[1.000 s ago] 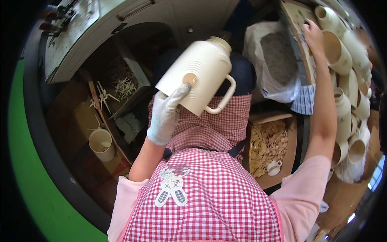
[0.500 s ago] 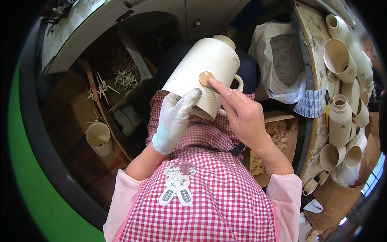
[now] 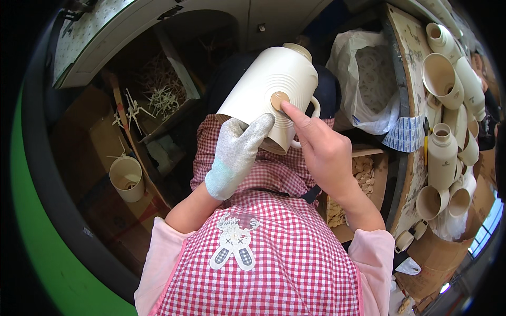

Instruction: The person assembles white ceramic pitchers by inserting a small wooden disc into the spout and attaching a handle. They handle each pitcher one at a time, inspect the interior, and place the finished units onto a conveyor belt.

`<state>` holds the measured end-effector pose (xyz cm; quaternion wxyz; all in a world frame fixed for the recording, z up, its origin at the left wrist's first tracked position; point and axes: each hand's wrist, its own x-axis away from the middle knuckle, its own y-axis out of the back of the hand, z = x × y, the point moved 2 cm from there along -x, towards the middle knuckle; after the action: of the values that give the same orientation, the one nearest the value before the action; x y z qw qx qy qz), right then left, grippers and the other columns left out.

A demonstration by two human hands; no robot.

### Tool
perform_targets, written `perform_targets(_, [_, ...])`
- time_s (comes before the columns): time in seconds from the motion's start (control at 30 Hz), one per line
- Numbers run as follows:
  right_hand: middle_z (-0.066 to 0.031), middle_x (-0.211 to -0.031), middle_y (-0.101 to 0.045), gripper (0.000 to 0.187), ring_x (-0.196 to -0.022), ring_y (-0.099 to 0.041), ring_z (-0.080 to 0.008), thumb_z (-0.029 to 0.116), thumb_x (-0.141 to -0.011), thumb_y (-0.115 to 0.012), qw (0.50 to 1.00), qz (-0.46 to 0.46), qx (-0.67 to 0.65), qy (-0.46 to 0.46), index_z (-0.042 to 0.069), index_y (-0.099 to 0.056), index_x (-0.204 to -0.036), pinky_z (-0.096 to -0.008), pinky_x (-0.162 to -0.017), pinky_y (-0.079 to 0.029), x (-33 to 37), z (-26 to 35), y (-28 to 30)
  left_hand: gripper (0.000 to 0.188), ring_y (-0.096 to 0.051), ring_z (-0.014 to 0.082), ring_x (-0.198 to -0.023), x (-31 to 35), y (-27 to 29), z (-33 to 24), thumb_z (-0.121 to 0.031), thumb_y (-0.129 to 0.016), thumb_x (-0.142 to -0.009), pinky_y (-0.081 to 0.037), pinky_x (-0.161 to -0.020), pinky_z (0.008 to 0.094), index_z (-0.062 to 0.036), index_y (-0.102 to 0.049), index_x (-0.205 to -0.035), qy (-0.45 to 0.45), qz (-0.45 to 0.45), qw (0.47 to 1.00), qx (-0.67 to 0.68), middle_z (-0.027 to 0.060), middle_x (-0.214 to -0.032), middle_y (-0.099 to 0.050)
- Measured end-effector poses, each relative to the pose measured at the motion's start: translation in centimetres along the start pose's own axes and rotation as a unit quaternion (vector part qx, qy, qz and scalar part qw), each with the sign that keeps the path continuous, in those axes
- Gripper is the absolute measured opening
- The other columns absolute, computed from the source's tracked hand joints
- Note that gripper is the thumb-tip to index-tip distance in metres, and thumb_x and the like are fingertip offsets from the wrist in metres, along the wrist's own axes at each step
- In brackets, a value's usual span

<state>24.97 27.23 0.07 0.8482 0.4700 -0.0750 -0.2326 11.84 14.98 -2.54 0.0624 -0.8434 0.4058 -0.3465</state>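
A cream jug-shaped shell (image 3: 253,79) with a side handle lies tilted across my lap, its neck away from me and its open base toward me. My left hand (image 3: 237,150), in a grey-white glove, is closed on the base rim, thumb on the outside. A round tan disc (image 3: 279,100) sits within the ringed pattern on the shell's side. The index fingertip of my right hand (image 3: 321,150), which is bare, touches the disc's lower right edge. Its other fingers are curled; a thin dark edge shows beneath the index finger, too little to name.
At right, a worn bench (image 3: 408,110) carries several cream shells and a yellow-handled tool (image 3: 426,142). A plastic bag of pale rings (image 3: 371,79) hangs beside it, above a box of tan discs (image 3: 363,174). At left are a cream cup-shaped part (image 3: 127,179) and plastic scraps (image 3: 163,97).
The shell and both my hands have shifted slightly right in the view. The right index finger stays on the disc, and my left hand keeps its grip on the rim.
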Motion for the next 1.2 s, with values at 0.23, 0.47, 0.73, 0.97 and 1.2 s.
perform_targets(0.23, [-0.0065, -0.069, -0.051, 0.070, -0.053, -0.057, -0.0203, -0.002, -0.079, -0.067, 0.981, -0.011, 0.187, 0.041, 0.018, -0.061, -0.146, -0.0333, -0.050, -0.049, 0.0, 1.4, 0.5, 0.040, -0.067, 0.0107, -0.090, 0.0, -1.4, 1.0, -0.025, -0.062, -0.106, -0.055, -0.075, 0.0265, 0.0105, -0.065, -0.123, -0.108, -0.053, 0.988, -0.101, 0.0109, -0.105, -0.073])
perform_targets(0.47, [-0.0075, -0.074, -0.059, 0.068, -0.057, -0.064, -0.0201, 0.003, -0.084, -0.067, 0.972, -0.008, 0.234, 0.027, 0.020, -0.056, -0.149, -0.0324, -0.053, -0.052, 0.5, 1.4, -0.5, 0.039, -0.068, 0.0125, -0.089, -0.7, -1.0, 1.8, -0.024, -0.062, -0.106, -0.056, -0.073, 0.0268, 0.0119, -0.064, -0.122, -0.100, -0.044, 0.992, -0.063, 0.0128, -0.105, -0.073])
perform_targets(0.73, [-0.0204, -0.089, -0.071, 0.050, -0.069, -0.070, -0.0307, 0.005, -0.103, -0.055, 0.993, -0.041, -0.114, -0.002, 0.025, -0.058, -0.148, -0.0365, -0.066, -0.056, 0.7, -0.2, -1.4, 0.045, -0.077, 0.0263, -0.079, -0.8, 0.6, 1.8, -0.023, -0.058, -0.105, -0.067, -0.069, 0.0351, 0.0149, -0.055, -0.130, -0.095, 0.018, 0.995, -0.029, 0.0218, -0.106, -0.073])
perform_targets(0.97, [-0.0118, -0.079, -0.066, 0.064, -0.062, -0.066, -0.0266, 0.001, -0.091, -0.062, 0.996, -0.035, 0.082, 0.010, 0.026, -0.056, -0.150, -0.0356, -0.059, -0.055, 0.5, 0.9, -0.8, 0.045, -0.076, 0.0211, -0.084, -0.4, 0.0, 0.9, -0.026, -0.063, -0.103, -0.063, -0.074, 0.0280, 0.0131, -0.060, -0.124, -0.071, -0.026, 0.996, -0.044, 0.0179, -0.103, -0.074])
perform_targets(1.2, [-0.0074, -0.075, -0.061, 0.075, -0.059, -0.067, -0.0231, 0.002, -0.081, -0.069, 0.961, -0.007, 0.277, 0.004, 0.024, -0.055, -0.151, -0.0334, -0.052, -0.052, 0.9, 2.4, -1.1, 0.040, -0.071, 0.0161, -0.091, -0.8, -1.1, 1.8, -0.024, -0.062, -0.105, -0.057, -0.075, 0.0279, 0.0102, -0.064, -0.125, -0.127, -0.044, 0.981, -0.141, 0.0152, -0.106, -0.074])
